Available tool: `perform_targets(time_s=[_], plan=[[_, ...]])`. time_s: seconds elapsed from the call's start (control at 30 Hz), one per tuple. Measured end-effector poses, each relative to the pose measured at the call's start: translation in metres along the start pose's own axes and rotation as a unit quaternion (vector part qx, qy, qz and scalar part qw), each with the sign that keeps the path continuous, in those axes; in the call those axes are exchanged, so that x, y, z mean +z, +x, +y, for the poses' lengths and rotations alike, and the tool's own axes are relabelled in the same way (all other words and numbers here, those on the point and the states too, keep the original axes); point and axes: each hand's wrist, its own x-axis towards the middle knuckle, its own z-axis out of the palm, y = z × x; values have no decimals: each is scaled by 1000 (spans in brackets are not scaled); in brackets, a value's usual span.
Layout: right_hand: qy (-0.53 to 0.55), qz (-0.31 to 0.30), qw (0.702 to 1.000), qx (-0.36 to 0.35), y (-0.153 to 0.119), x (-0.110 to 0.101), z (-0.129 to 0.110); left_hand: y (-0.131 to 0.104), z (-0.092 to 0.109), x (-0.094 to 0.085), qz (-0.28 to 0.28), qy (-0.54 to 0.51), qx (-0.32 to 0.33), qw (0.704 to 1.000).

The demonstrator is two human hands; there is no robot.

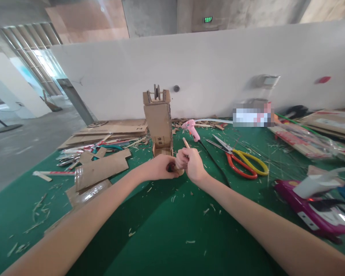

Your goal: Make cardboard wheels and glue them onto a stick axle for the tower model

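Observation:
A tall cardboard structure point(158, 124) stands upright on the green table, with small cardboard discs point(156, 92) on a thin rod between its two top tabs. Just in front of its base, my two hands meet. My right hand point(193, 164) is closed in a fist around a pale tan stick point(185, 142), whose upper end pokes out above the fingers. My left hand point(161, 167) is closed, its thumb and fingers curled against the right fist. Whatever lies between the left fingers is mostly hidden; a small tan edge shows beneath them.
Right of my hands lie a pink glue gun point(192, 129) and large scissors point(241, 161) with red and yellow handles. A purple power strip point(310, 214) is at the right edge. Cut cardboard point(102, 168) and scraps lie left. A white partition point(126, 76) stands behind the table.

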Motion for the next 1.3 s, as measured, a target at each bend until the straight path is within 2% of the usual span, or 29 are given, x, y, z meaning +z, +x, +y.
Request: perform_targets(time_s=[0.43, 0.7, 0.9, 1.03, 1.1, 1.17, 1.23, 1.3], plan=[[-14, -10, 1000, 2, -3, -1, 4, 1, 2, -2, -12, -14, -21, 1000], [-38, -21, 999, -4, -3, -2, 3, 1, -1, 0, 0, -39, -1, 999], [-80, -27, 996, -34, -7, -3, 9, 2, -6, 1, 1, -63, 9, 998], [-145, -48, 986, -69, -7, -9, -7, 2, -7, 0, -4, -60, 2, 998], [-222, -78, 968, -91, -6, -13, -28, 1, -7, -3, 10, -59, -10, 998], [-438, -136, 879, -128, -7, -18, -50, 0, -7, -7, 37, -58, -26, 997], [-583, -166, 790, -96, -11, -20, -68, 0, -6, -11, 66, -47, -47, 996], [-705, -165, 688, -48, -17, -21, -75, -1, -4, -14, 92, -28, -71, 993]])
